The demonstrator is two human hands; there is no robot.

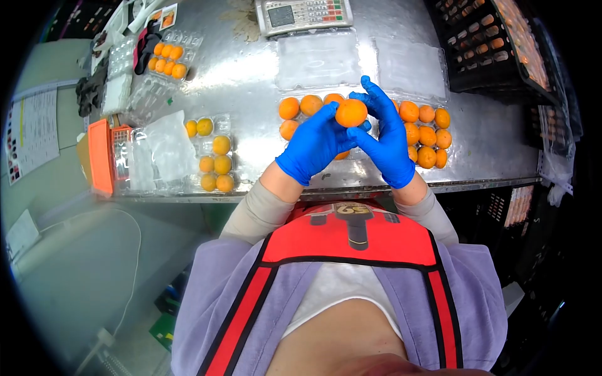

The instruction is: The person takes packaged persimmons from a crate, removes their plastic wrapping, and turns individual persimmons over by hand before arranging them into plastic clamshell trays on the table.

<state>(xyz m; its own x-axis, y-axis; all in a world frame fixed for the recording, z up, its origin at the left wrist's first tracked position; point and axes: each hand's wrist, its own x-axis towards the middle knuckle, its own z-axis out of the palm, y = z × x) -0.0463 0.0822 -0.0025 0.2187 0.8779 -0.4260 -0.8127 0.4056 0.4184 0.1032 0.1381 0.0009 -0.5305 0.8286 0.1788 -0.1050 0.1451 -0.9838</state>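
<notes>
An orange (351, 113) is held up in front of me, above the clear plastic trays. My left hand (311, 141), in a blue glove, is closed on its left side with the thumb near the top. From the right, my right hand (385, 135), also gloved in blue, curves around the fruit. Its thumb lies below the orange, one finger is at the upper edge, and another finger stretches away. Beneath my hands sits a clear clamshell tray with oranges (289, 108), partly hidden. Beside it, another tray holds several oranges (427, 136).
A scale (304, 15) stands at the back of the metal table (251, 81). On the left are a partly filled tray with oranges (222, 164), an orange basket (100, 156) and a farther filled tray (168, 59). A black crate (483, 44) rises at the right.
</notes>
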